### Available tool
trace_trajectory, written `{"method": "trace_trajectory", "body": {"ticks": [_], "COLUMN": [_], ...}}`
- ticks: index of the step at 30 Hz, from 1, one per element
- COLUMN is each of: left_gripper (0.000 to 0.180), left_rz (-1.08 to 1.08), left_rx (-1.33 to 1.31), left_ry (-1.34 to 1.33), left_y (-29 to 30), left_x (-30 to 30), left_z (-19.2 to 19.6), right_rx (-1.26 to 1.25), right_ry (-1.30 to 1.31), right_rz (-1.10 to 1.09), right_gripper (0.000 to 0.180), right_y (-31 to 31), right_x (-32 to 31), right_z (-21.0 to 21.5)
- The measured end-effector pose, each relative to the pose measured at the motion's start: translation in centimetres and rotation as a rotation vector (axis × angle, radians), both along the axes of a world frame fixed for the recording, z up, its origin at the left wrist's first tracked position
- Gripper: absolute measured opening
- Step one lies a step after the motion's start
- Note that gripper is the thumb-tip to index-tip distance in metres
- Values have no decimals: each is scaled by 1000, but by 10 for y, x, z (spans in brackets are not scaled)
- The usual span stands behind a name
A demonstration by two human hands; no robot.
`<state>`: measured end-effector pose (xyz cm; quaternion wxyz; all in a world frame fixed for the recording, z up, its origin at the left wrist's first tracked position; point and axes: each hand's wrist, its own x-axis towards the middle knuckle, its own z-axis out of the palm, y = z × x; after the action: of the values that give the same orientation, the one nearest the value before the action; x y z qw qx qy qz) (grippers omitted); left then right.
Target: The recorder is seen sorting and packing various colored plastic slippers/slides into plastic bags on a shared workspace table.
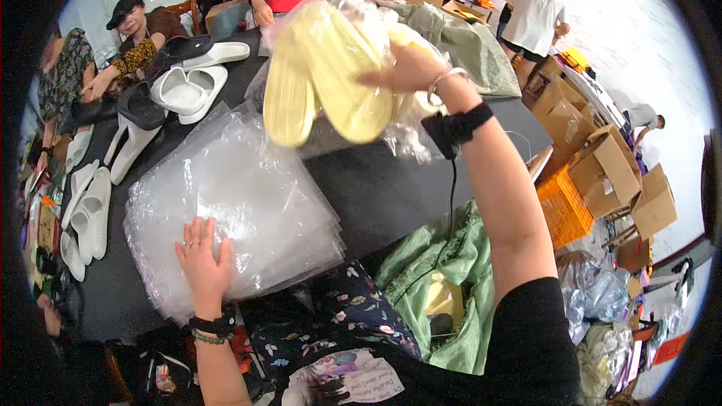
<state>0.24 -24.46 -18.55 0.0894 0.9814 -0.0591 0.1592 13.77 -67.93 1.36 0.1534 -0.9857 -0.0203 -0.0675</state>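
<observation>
My left hand [206,262] lies flat with spread fingers on a stack of clear plastic bags [256,173] on the black table. My right hand [410,69] reaches across to a pair of pale yellow slippers [342,75], its fingers over the right slipper's edge. Motion smears those fingers, so whether they grip or only touch it cannot be told. The slippers' soles face me, with clear plastic film [323,4] around their far ends. More yellow slippers and crumpled film show partly behind my right hand.
White slippers [188,94] and black-and-white ones [141,116] stand along the table's left side. People sit or stand around the far side. A green sack [451,256] with yellow items hangs by my lap. An orange crate [565,207] and cardboard boxes [605,169] are at right.
</observation>
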Motion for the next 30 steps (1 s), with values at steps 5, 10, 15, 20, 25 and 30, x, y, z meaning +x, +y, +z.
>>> {"method": "trace_trajectory", "body": {"ticks": [5,10,15,20,25,30], "left_gripper": [48,49,48,46,44,43], "left_rz": [-10,-15,-28,-51,-107,-215], "left_rx": [-2,28,63,117,110,60], "left_ry": [-1,-13,-3,9,-57,-22], "left_y": [0,1,3,15,22,15], "left_x": [-2,0,8,12,19,21], "left_z": [2,-4,-19,-19,-25,-19], "right_rx": [-132,-235,-151,390,568,488], "right_ry": [147,102,-247,-820,-785,-481], "right_rz": [-6,-51,120,5,-531,-988], "right_gripper": [125,119,91,25,21,28], "right_y": [52,53,16,-42,-147,-194], "right_x": [-29,-21,-54,-152,-243,-383], "right_z": [-46,-58,-39,-51,-225,-481]}}
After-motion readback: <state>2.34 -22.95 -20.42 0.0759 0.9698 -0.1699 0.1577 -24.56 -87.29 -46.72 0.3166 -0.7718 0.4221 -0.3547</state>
